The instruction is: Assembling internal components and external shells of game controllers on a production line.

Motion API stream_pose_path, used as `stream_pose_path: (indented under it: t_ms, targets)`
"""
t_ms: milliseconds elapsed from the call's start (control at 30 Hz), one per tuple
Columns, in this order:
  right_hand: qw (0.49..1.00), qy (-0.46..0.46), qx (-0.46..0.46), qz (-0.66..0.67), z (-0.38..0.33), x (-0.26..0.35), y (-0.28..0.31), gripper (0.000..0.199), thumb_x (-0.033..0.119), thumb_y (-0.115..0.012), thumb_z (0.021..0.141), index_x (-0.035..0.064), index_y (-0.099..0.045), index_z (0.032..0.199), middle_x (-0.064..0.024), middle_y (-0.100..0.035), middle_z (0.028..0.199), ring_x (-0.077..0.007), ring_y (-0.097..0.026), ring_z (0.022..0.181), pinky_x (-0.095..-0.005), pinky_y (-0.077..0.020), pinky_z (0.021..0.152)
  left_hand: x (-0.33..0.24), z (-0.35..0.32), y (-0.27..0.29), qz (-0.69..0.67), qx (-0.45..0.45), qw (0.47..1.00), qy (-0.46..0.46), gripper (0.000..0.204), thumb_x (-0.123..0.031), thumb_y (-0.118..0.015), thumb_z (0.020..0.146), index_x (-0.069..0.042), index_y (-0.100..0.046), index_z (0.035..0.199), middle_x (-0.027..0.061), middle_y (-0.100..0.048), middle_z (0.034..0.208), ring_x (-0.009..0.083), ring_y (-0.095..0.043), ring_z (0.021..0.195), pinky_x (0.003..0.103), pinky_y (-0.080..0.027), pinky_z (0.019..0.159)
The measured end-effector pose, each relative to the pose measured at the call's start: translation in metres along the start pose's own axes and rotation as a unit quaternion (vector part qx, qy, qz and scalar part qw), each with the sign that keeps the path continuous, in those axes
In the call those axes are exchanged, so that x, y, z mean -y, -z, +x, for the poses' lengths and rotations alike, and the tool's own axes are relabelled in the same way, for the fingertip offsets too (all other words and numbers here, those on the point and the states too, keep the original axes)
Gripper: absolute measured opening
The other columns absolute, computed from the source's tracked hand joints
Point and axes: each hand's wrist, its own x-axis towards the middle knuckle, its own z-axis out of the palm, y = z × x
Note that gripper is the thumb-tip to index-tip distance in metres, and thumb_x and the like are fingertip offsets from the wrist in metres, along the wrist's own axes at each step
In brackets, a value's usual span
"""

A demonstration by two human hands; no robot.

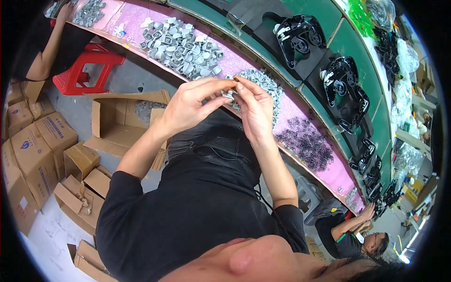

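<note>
Close together over the near edge of the bench, my left hand point(195, 101) and my right hand point(256, 110) pinch a small light-grey plastic part point(229, 94) between their fingertips. Fingers cover much of it, so its exact kind is hidden. Beyond my left hand lies a heap of grey plastic caps point(181, 49). A pile of smaller pale-grey parts point(263, 87) spreads behind and beside my right hand. Farther right is a scatter of dark, see-through small pieces point(307, 143). All of these rest on the pink bench covering point(134, 19).
A green conveyor point(338, 40) runs behind the bench, carrying black plastic housings point(300, 40). Cardboard boxes point(44, 141) and a red stool point(87, 70) stand at left. One co-worker's arm point(44, 58) shows at upper left; another person point(350, 230) works at lower right.
</note>
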Motion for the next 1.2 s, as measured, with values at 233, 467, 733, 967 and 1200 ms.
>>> stream_pose_path:
  t_ms: [233,467,733,967,1200]
  targets:
    - [0.995,-0.051,0.054,-0.062,0.01,0.006,-0.007,0.028,0.007,-0.065,0.107,-0.0062,-0.07,0.132,-0.0171,-0.075,0.13,-0.0214,-0.073,0.114,-0.0334,-0.0587,0.099,0.008,-0.001,0.005,0.045,-0.007,0.997,-0.069,0.03,-0.002,-0.081,0.09,-0.003,-0.079,0.12,0.0124,-0.078,0.107,0.024,-0.075,0.087,0.032,-0.062,0.076]
    - [0.714,0.337,0.078,-0.608,0.091,0.0,-0.013,0.034,0.004,-0.068,0.095,-0.0037,-0.067,0.128,-0.0223,-0.07,0.123,-0.0453,-0.067,0.116,-0.0469,-0.0546,0.101,0.003,-0.011,0.022,-0.01,-0.014,1.0,0.011,0.024,0.002,-0.078,0.092,0.001,-0.078,0.116,0.0138,-0.078,0.11,0.0208,-0.075,0.091,0.03,-0.062,0.075]
    - [0.701,0.293,0.109,-0.641,0.113,-0.011,-0.016,0.039,0.003,-0.073,0.088,-0.0016,-0.069,0.127,-0.0231,-0.069,0.113,-0.0452,-0.068,0.109,-0.0505,-0.0554,0.093,-0.002,-0.012,0.031,-0.003,-0.032,0.999,0.02,0.024,0.001,-0.078,0.093,0.001,-0.079,0.117,0.0136,-0.078,0.111,0.0201,-0.076,0.094,0.029,-0.063,0.075]
    - [0.976,-0.041,0.129,-0.171,0.061,0.009,-0.005,0.035,0.0,-0.07,0.101,-0.0059,-0.064,0.134,-0.0189,-0.072,0.122,-0.0265,-0.077,0.103,-0.0341,-0.0651,0.087,-0.005,0.0,0.037,-0.037,-0.017,0.998,0.046,0.024,-0.001,-0.08,0.092,0.0,-0.079,0.116,0.0128,-0.079,0.11,0.0187,-0.077,0.091,0.028,-0.062,0.071]
    - [0.99,-0.037,0.11,0.085,0.03,0.015,-0.004,0.029,0.002,-0.063,0.107,-0.0051,-0.064,0.135,-0.0233,-0.071,0.129,-0.0341,-0.074,0.119,-0.0409,-0.0625,0.104,-0.02,0.013,0.024,-0.02,0.061,0.998,-0.019,0.023,0.0,-0.081,0.091,0.0,-0.079,0.113,0.0122,-0.079,0.107,0.0201,-0.076,0.088,0.03,-0.061,0.073]
